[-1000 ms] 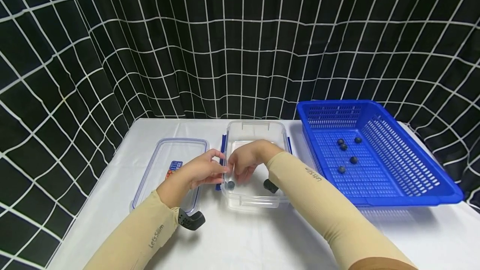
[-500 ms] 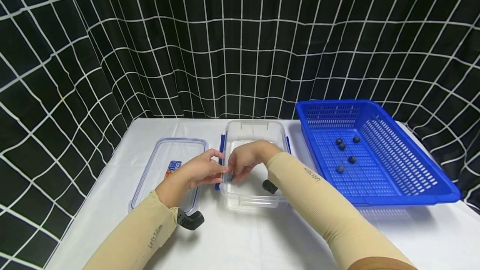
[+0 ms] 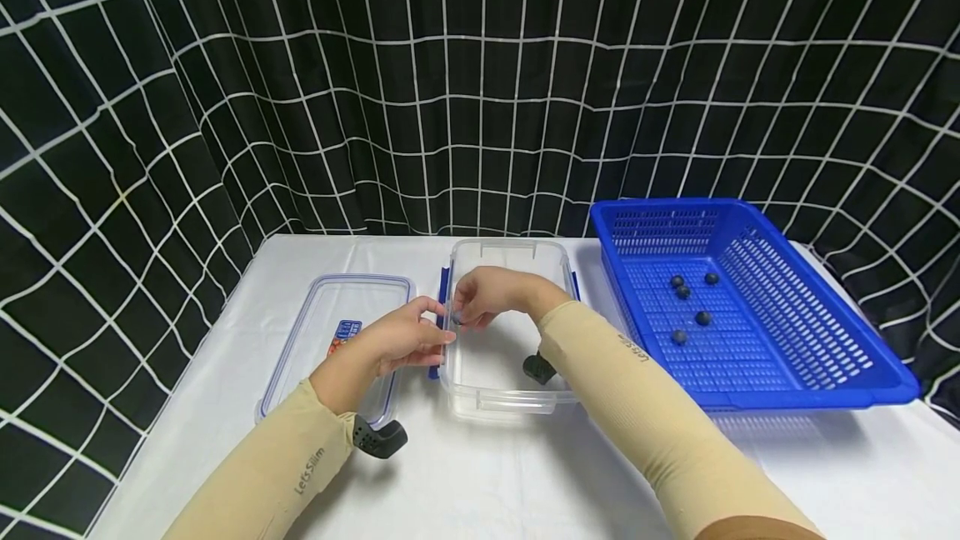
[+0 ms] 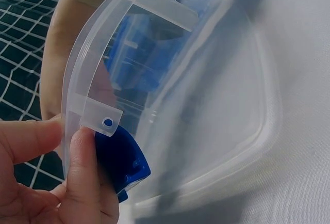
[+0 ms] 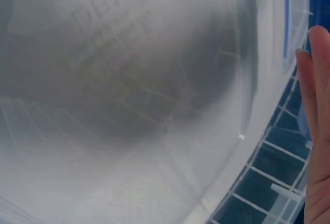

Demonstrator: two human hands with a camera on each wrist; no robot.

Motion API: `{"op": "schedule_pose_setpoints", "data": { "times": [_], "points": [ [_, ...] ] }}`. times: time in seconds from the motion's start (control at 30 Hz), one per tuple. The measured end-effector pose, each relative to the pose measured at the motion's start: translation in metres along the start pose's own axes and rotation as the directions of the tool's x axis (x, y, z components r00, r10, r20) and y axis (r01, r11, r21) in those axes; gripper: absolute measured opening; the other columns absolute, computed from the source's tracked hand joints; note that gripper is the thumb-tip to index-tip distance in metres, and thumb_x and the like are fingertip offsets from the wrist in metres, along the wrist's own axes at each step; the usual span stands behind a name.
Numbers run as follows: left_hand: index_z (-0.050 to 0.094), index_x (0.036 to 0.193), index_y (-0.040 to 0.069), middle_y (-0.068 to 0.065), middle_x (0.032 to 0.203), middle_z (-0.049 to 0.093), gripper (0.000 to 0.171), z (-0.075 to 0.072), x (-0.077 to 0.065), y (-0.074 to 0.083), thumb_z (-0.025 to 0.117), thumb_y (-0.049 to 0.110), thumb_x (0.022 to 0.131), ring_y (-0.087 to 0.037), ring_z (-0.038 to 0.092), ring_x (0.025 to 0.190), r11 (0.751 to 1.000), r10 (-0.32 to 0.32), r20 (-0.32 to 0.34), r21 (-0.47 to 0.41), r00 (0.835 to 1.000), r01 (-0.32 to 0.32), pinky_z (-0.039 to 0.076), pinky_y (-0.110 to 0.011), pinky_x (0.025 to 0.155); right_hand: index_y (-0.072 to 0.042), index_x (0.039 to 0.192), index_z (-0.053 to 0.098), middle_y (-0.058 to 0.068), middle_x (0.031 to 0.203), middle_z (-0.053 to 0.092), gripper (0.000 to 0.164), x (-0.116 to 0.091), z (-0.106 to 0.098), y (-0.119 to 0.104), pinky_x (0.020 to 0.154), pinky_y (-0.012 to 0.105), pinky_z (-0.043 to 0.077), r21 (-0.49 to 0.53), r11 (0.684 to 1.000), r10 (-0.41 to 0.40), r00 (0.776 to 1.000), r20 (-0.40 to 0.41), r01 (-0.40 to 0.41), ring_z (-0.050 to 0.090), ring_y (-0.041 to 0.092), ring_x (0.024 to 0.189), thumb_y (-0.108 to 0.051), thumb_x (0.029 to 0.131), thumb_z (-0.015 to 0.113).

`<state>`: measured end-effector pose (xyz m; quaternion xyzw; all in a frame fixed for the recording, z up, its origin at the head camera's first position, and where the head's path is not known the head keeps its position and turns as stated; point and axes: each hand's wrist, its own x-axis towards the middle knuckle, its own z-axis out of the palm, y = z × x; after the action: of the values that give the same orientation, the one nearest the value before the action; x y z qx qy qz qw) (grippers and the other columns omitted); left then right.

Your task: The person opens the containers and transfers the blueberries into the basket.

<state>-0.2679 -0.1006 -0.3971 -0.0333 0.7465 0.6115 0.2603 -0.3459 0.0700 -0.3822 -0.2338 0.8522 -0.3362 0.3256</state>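
Observation:
A clear plastic food container [image 3: 506, 357] with blue side latches stands on the table, its top uncovered. My left hand [image 3: 408, 338] grips its left rim, thumb and fingers on either side of the wall near a blue latch [image 4: 122, 162]. Inside the container, near that wall, my right hand [image 3: 491, 297] pinches a small dark blueberry [image 3: 457, 317], mostly covered by the fingers. In the right wrist view only the edge of the right hand [image 5: 320, 110] shows, beside the clear plastic; the blueberry is hidden there.
To the right stands a blue perforated basket [image 3: 787, 400] with several blueberries [image 3: 702, 318] on its floor. A clear lid [image 3: 330, 290] with a blue seal and a label lies to the left, partly under my left forearm. Black gridded curtain surrounds the white-covered table [image 3: 480, 482].
The blueberry lay loose near the container's front left corner; my right hand has taken hold of it and shifted away from me along the left wall. My left hand keeps its grip.

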Motion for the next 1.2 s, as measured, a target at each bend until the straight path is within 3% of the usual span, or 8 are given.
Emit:
{"op": "schedule_pose_setpoints", "data": {
  "times": [0.4,0.77,0.93,1.2],
  "points": [
    [0.041,0.121,0.013,-0.012,0.096,0.055,0.046,0.0,0.0,0.001,0.066,0.007,0.083,-0.018,0.059,0.073,1.0,-0.004,-0.008,-0.006,1.0,0.004,0.057,-0.028,0.07,0.002,0.096,0.057,0.011,0.091,0.066,0.01,-0.016,-0.024,0.003,0.076,0.034,0.056,0.177,0.978,-0.099,0.993,-0.068,0.11,0.065,0.022,0.088,0.001,0.086,0.057],
    [0.042,0.122,0.013,-0.013,0.094,0.055,0.046,0.003,0.001,-0.001,0.066,0.007,0.083,-0.018,0.059,0.071,1.0,-0.005,-0.037,0.026,0.999,0.006,0.057,-0.028,0.067,0.002,0.099,0.057,0.015,0.096,0.066,0.014,-0.067,-0.076,0.0,0.08,0.037,0.055,0.137,0.968,-0.178,0.961,-0.214,0.21,0.064,0.025,0.093,-0.005,0.087,0.059],
    [0.042,0.122,0.013,-0.011,0.093,0.055,0.046,0.002,0.001,-0.004,0.065,0.006,0.083,-0.017,0.059,0.073,1.0,0.011,-0.028,0.012,1.0,-0.011,0.057,-0.026,0.067,0.002,0.1,0.058,0.015,0.096,0.066,0.018,-0.1,-0.097,0.011,0.081,0.038,0.054,0.145,0.967,-0.153,0.932,-0.329,0.21,0.064,0.029,0.094,-0.008,0.086,0.063],
    [0.043,0.121,0.013,-0.012,0.092,0.055,0.044,0.001,0.002,-0.003,0.065,0.007,0.083,-0.017,0.058,0.073,1.0,0.017,-0.027,0.021,0.999,-0.017,0.057,-0.026,0.067,0.001,0.102,0.057,0.014,0.094,0.063,0.023,-0.153,-0.123,0.046,0.079,0.033,0.055,0.091,0.981,-0.101,0.853,-0.511,0.171,0.064,0.024,0.088,-0.012,0.085,0.064]
  ]
}}
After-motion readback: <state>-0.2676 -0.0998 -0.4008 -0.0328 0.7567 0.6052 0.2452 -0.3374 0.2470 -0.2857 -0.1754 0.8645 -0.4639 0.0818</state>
